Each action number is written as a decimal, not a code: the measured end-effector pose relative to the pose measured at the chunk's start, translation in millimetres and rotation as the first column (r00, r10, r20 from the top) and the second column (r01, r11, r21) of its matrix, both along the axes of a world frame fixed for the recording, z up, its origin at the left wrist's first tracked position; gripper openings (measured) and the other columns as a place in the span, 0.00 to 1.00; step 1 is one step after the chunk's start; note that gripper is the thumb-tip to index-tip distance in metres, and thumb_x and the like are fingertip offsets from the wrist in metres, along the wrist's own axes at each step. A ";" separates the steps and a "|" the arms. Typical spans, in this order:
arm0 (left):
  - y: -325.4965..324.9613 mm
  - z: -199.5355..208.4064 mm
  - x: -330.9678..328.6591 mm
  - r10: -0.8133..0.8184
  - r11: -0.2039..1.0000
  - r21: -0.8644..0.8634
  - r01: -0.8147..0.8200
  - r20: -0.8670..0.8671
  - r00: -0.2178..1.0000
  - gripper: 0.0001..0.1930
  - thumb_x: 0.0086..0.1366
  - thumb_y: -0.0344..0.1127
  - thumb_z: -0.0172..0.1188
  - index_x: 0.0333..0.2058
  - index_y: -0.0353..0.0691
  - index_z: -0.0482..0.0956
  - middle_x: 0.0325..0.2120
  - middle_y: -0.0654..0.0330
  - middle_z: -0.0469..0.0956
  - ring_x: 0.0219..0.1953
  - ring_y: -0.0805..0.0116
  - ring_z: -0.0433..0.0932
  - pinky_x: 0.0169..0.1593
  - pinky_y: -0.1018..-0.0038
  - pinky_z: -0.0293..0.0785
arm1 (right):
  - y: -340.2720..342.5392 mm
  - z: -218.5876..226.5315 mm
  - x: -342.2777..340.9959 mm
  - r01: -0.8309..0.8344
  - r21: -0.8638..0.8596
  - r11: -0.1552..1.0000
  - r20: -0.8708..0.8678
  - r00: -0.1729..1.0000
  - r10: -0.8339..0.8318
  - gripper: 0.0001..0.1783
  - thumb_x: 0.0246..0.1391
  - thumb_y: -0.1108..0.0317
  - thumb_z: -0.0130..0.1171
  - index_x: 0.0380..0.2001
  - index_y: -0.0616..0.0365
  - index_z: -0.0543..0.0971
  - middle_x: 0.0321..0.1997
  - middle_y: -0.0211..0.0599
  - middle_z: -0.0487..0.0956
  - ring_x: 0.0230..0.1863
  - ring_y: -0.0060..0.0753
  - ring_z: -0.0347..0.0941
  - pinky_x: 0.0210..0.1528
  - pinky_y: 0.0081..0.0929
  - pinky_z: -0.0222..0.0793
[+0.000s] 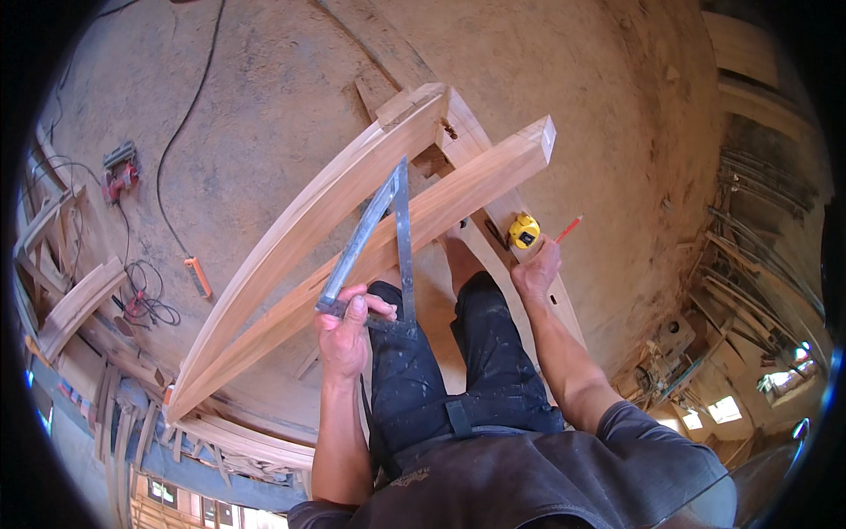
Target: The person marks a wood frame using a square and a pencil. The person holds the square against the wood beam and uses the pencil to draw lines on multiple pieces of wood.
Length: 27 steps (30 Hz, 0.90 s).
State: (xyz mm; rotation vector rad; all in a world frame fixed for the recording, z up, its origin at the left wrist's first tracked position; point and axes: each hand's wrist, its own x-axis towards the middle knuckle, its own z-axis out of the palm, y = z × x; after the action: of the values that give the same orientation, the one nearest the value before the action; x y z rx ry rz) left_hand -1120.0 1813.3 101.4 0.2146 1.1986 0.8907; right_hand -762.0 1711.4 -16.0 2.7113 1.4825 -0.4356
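My left hand (344, 344) is closed round the lower corner of a triangular metal square (403, 242), which is held up over a long wooden beam (441, 204). In my right hand (538, 271) is a red pencil (571, 227), its end sticking out up and to the right. A yellow tape measure (523, 231) rests on a wooden board (502, 210) just beyond that hand; whether the fingers touch it I cannot tell. The long beam lies across this board. To the left, a curved timber (326, 198) meets the board at the far corner and the beam at the near left.
On the floor at left are a red power tool (121, 173), an orange-handled tool (197, 277) and a dark cable (162, 159). Wooden pieces (84, 309) are piled at the left edge. Along the right lie stacked timber strips (762, 264) and a machine (667, 346).
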 end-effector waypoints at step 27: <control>25.3 76.2 23.0 -0.806 0.436 0.197 0.878 -0.347 0.479 0.12 0.58 0.16 0.54 0.37 0.34 0.83 0.33 0.52 0.81 0.39 0.53 0.79 0.45 0.66 0.74 | 75.5 202.7 -74.3 -0.040 0.299 0.953 -0.399 0.902 0.164 0.37 0.41 0.85 0.51 0.61 0.59 0.70 0.62 0.52 0.74 0.69 0.54 0.67 0.73 0.43 0.57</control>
State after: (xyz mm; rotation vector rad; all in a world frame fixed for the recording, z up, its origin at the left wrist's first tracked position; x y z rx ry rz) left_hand -1097.0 1838.6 177.6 1.1487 0.9003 0.1362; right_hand -836.3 1786.9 186.7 2.8580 1.9179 -0.9205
